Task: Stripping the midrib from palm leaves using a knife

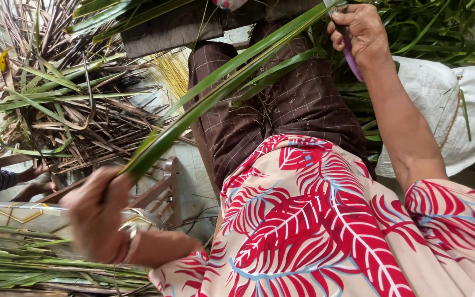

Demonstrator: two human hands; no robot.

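The left hand (99,212) is clenched around the base of a long green palm leaf (221,91), which runs up across the lap. The right hand (358,34) grips a purple-handled knife (352,58) at its far end. The blade may slip toward the fingers if the leaf twists.

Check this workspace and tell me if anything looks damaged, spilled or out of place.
Nothing stands out. The left hand grips the base of a long green leaf; the right hand holds a purple-handled tool against it. Dry stripped leaves lie heaped behind.
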